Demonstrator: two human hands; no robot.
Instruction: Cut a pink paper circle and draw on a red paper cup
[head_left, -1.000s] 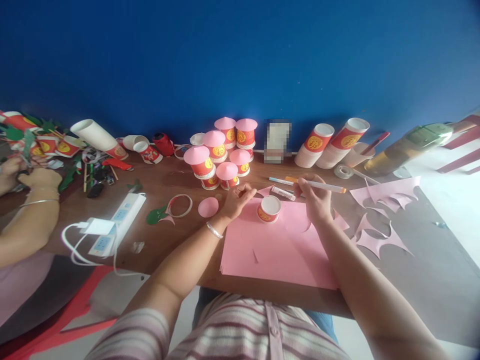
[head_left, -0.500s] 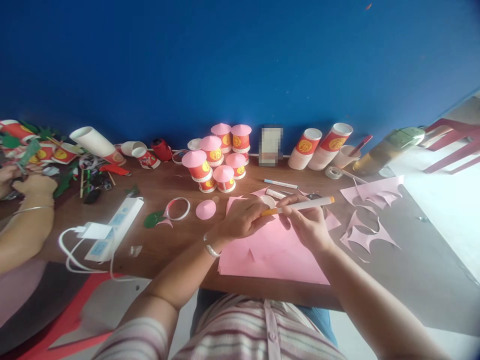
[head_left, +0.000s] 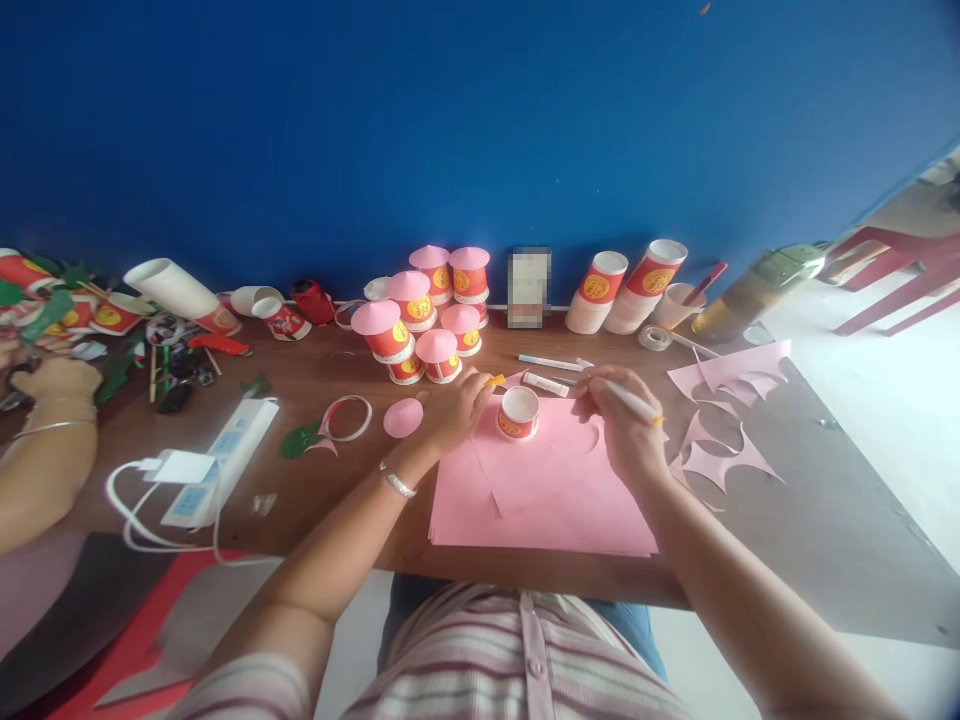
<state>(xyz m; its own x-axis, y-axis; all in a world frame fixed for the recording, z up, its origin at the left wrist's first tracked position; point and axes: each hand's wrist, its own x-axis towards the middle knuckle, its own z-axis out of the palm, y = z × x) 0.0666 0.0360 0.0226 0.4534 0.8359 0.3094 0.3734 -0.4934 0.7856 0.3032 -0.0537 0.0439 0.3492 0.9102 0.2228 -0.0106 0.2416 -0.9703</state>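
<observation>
Pinched in my left hand [head_left: 459, 412] is an orange marker cap [head_left: 495, 380]. My right hand [head_left: 622, 415] holds a white marker [head_left: 632, 400] with an orange end, its writing end beside the fingertips. Between my hands a red and white paper cup [head_left: 518, 414] stands on a stack of pink paper [head_left: 540, 500]. A curved cut shows in the paper near my right hand. Behind the cup lie a white glue stick [head_left: 546, 384] and a pale pen [head_left: 555, 362]. Left of my left hand rests a pink paper cone [head_left: 403, 418].
Several cup towers with pink cone roofs [head_left: 376, 318] stand at the back. Stacked cups [head_left: 598, 292] and a bottle [head_left: 757, 290] are back right, pink scraps [head_left: 731, 455] nearer. Left are a power strip [head_left: 217, 470] and another person's hand [head_left: 56, 380].
The cap has come off the marker. My hands have moved apart, left hand with the cap, right hand with the marker, and the cup between them shows fully.
</observation>
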